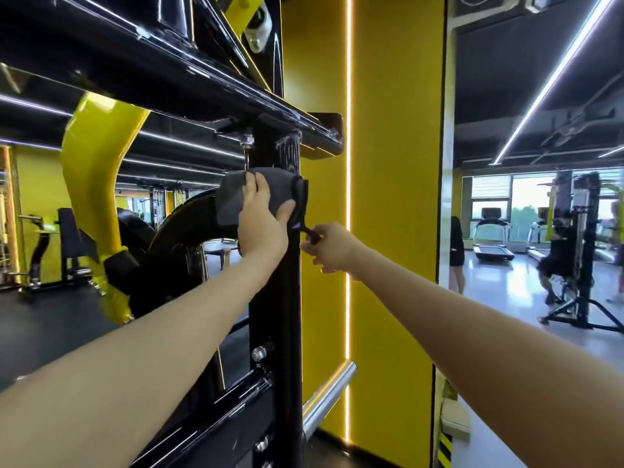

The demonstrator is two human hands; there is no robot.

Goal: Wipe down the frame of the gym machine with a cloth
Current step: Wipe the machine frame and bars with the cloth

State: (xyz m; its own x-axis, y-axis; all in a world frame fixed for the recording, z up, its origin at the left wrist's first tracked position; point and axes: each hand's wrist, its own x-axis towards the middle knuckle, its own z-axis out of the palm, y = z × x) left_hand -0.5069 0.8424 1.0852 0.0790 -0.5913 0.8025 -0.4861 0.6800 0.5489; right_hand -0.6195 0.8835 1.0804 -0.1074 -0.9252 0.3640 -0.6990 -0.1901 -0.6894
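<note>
Cloth (260, 192) under left fingers (251, 184), against frame (277, 265)

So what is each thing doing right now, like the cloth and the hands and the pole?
cloth: wrapped round the black pole, pressed flat
left hand: fingers straight, pressing the cloth
right hand: pinching the cloth's dangling corner
black pole: upright, scuffed near the top
silver bar: sticking out, bare

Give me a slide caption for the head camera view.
Left hand presses a grey cloth against the machine's black upright post; right hand pinches its hanging corner.
</note>
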